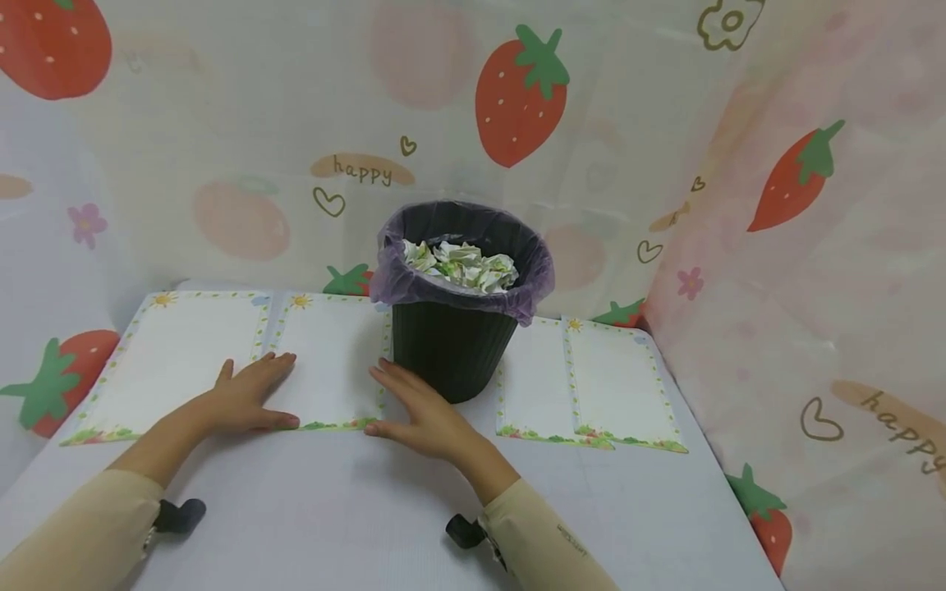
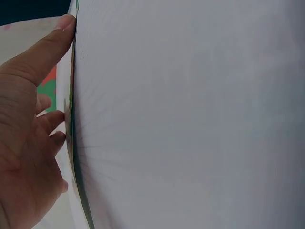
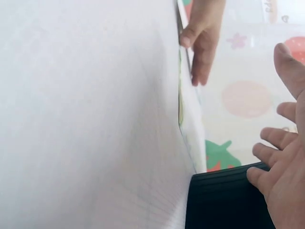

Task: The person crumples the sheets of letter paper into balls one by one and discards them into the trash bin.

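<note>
My left hand [image 1: 247,400], its fingers spread, rests at the meeting edges of a left sheet of border-printed paper [image 1: 185,345] and a second sheet [image 1: 332,361]. In the left wrist view its thumb [image 2: 59,33] lies along the paper's edge. My right hand [image 1: 429,423] hovers with extended fingers at the second sheet's lower right corner, close in front of a black trash bin [image 1: 443,345]. A purple bag [image 1: 535,279] lines the bin, and crumpled paper [image 1: 473,267] fills it. The right wrist view shows the right palm [image 3: 286,176] holding nothing.
Two more bordered sheets, a partly covered one [image 1: 532,386] and a right one [image 1: 621,386], overlap to the right of the bin. A white cloth [image 1: 332,525] covers the table. Strawberry-printed curtains [image 1: 628,98] hang behind and at the sides.
</note>
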`<action>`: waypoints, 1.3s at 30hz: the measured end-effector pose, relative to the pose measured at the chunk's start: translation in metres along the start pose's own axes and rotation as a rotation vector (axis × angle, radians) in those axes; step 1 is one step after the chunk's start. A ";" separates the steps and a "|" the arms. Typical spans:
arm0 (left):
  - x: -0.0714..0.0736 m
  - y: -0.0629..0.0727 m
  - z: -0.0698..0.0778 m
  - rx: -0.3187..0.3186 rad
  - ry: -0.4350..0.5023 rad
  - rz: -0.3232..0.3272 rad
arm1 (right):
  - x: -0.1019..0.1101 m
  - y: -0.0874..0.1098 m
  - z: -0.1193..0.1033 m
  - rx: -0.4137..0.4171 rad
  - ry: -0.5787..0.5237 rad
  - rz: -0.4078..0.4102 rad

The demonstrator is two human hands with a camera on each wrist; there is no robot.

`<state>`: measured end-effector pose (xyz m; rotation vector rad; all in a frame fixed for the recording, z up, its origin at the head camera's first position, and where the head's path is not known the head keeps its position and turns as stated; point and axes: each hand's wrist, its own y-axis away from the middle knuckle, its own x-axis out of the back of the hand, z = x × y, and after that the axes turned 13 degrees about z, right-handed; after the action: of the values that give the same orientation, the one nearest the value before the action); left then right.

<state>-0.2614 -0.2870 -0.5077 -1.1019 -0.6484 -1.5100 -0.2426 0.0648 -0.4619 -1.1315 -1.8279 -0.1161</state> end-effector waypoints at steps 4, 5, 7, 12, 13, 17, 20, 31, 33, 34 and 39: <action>-0.001 0.002 0.003 -0.043 -0.004 0.005 | -0.006 -0.009 0.003 -0.016 -0.024 -0.001; -0.001 0.003 0.004 -0.058 -0.006 0.008 | -0.008 -0.011 0.003 -0.024 -0.035 -0.002; -0.001 0.006 0.007 -0.081 -0.010 0.011 | -0.011 -0.015 0.003 -0.045 -0.060 -0.010; -0.001 0.013 0.019 -0.123 -0.025 0.022 | -0.018 -0.023 0.006 -0.084 -0.098 -0.033; -0.001 0.014 0.021 -0.126 -0.026 0.023 | -0.020 -0.024 0.006 -0.087 -0.102 -0.034; -0.001 0.023 0.029 -0.127 -0.039 0.023 | -0.029 -0.031 0.010 -0.105 -0.115 -0.047; -0.002 0.030 0.033 -0.120 -0.034 0.015 | -0.034 -0.034 0.012 -0.147 -0.118 -0.079; 0.002 0.064 0.038 -0.062 0.056 -0.010 | -0.048 -0.041 0.023 -0.208 -0.093 -0.143; 0.003 0.069 0.040 -0.057 0.081 -0.017 | -0.050 -0.041 0.024 -0.212 -0.086 -0.159; 0.003 0.072 0.041 -0.059 0.091 -0.021 | -0.051 -0.041 0.025 -0.211 -0.077 -0.166; 0.004 0.086 0.045 -0.057 0.119 -0.041 | -0.053 -0.044 0.025 -0.206 -0.040 -0.169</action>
<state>-0.1657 -0.2719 -0.4991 -1.0376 -0.5518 -1.6248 -0.2854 0.0187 -0.4994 -1.1242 -1.9796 -0.3897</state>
